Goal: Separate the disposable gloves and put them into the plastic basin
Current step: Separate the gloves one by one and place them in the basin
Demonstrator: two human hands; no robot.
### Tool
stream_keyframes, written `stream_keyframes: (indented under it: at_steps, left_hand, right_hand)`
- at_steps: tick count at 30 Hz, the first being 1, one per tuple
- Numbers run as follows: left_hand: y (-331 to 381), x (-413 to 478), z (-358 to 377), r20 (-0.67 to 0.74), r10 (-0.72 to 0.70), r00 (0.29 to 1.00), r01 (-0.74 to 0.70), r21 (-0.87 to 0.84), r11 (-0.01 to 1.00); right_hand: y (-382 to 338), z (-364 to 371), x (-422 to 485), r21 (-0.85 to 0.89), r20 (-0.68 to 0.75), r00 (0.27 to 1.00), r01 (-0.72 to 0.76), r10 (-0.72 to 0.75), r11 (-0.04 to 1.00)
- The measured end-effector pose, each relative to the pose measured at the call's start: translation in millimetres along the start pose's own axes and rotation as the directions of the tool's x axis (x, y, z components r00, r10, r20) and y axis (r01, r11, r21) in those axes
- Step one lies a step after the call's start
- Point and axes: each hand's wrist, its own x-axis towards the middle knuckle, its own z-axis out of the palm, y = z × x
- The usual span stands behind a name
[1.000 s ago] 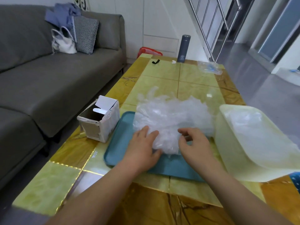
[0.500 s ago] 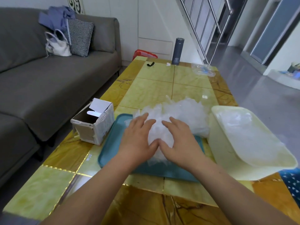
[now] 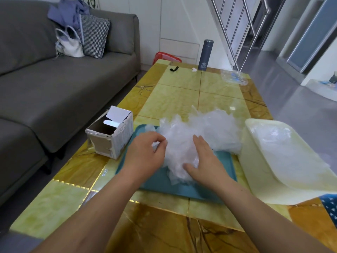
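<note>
A crumpled pile of clear disposable gloves (image 3: 204, 130) lies on a teal tray (image 3: 184, 189) in the middle of the table. My left hand (image 3: 145, 156) is at the pile's left edge, its fingers curled and pinching a bit of thin glove film. On the pile's near side my right hand (image 3: 204, 159) rests with straight fingers pressing the plastic down. A pale yellow plastic basin (image 3: 255, 170) stands just right of the tray, with several clear gloves (image 3: 284, 147) inside it.
An opened white cardboard box (image 3: 111, 136) sits left of the tray. At the table's far end are a dark flask (image 3: 205, 54), a black clip (image 3: 174, 68) and a clear bag (image 3: 233, 77). A grey sofa (image 3: 54, 92) runs along the left.
My left hand has lifted off the pile, shifted left and curled its fingers into a pinch on the film. My right hand has slid onto the pile's near side and stays flat.
</note>
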Motion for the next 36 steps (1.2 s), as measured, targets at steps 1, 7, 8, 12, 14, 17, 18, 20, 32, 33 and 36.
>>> stream_keyframes:
  at_steps: [1, 7, 8, 12, 14, 17, 18, 20, 32, 33, 36]
  left_hand:
    - [6, 0, -8, -0.031, -0.005, 1.000, 0.004, -0.049, 0.999]
    - [59, 5, -43, 0.047, -0.099, 0.994, 0.110, -0.454, 0.884]
    - [66, 7, -46, 0.110, -0.096, 0.989, 0.139, -0.500, 0.855]
    - [89, 13, -49, 0.319, -0.041, 0.947, 0.216, -0.535, 0.817]
    - [98, 13, -46, 0.413, -0.038, 0.910, 0.280, -0.543, 0.792]
    - [102, 9, -42, 0.513, -0.063, 0.856, 0.370, -0.523, 0.768]
    - [101, 8, -43, 0.543, -0.064, 0.837, 0.388, -0.509, 0.768]
    - [98, 3, -43, 0.601, -0.058, 0.797, 0.419, -0.482, 0.769]
    - [94, -6, -22, 0.642, -0.136, 0.755, 0.539, -0.489, 0.685]
    - [93, -9, -23, 0.634, -0.147, 0.759, 0.531, -0.472, 0.704]
    - [72, -10, -25, 0.520, -0.248, 0.817, 0.452, -0.313, 0.835]
  right_hand:
    - [0, -1, 0, 0.023, 0.010, 1.000, -0.014, 0.013, 1.000]
    - [-23, -47, -21, 0.432, -0.132, 0.991, 0.066, -0.009, 0.899]
    - [-29, -59, -28, 0.441, -0.188, 0.982, 0.105, -0.022, 0.891]
    - [-44, -101, -48, 0.376, -0.297, 0.952, 0.187, -0.073, 0.908]
    - [-44, -107, -47, 0.484, -0.295, 0.954, 0.192, -0.047, 0.854]
    - [-37, -107, -51, 0.691, -0.234, 0.971, 0.133, 0.045, 0.710]
    - [-33, -107, -53, 0.727, -0.212, 0.975, 0.110, 0.069, 0.677]
    - [-28, -110, -60, 0.763, -0.184, 0.979, 0.083, 0.092, 0.642]
    - [-10, -116, -71, 0.793, 0.049, 0.991, -0.114, 0.124, 0.599]
    - [-13, -111, -70, 0.795, 0.066, 0.989, -0.132, 0.132, 0.592]
    - [-24, -84, -61, 0.819, 0.065, 0.968, -0.190, 0.243, 0.541]
